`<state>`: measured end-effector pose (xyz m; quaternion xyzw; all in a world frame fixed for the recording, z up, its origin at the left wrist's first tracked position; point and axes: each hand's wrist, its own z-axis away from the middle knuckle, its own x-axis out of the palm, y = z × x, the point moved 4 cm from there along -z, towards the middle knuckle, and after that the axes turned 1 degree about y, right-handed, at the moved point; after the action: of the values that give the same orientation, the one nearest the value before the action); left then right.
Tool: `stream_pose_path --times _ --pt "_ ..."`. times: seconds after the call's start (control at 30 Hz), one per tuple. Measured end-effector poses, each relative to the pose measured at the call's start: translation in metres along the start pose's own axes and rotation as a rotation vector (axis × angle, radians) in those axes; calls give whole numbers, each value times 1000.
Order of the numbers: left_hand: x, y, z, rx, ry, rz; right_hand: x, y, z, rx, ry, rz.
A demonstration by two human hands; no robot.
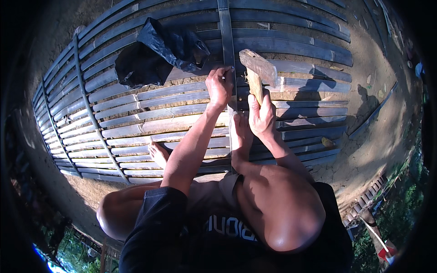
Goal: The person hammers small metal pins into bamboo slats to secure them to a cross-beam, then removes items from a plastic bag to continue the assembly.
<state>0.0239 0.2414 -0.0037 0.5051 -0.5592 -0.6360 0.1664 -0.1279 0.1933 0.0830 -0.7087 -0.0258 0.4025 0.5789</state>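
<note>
My right hand is wrapped round the wooden handle of a hammer, whose broad, worn brown head is raised above the bamboo slats. My left hand is closed in a pinch against a long bamboo cross strip, left of the hammer head. A tiny pale spot shows by its fingertips, but what they hold is hidden. The cross strip runs over many flat bamboo slats laid side by side. My bare feet rest on the slats, one of them beside the strip.
A crumpled black plastic bag lies on the slats at the far left of my left hand. Thinner cross strips span the slats further left. Bare earth lies to the right, with a loose bamboo piece on it.
</note>
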Motion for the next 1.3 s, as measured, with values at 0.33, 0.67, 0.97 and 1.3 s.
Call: stream_pose_path --times 0.33,0.67,0.97,1.3 --pt "-2 -1 5 -27 -16 -38 2 12 11 -2 62 -9" --pt "-13 3 -3 -28 -134 -73 -10 41 21 358 -46 51" --pt "-41 -34 -27 22 -338 -533 -12 79 45 440 -30 22" --pt "-41 -38 -25 134 -339 -548 1 67 35 298 -53 114"
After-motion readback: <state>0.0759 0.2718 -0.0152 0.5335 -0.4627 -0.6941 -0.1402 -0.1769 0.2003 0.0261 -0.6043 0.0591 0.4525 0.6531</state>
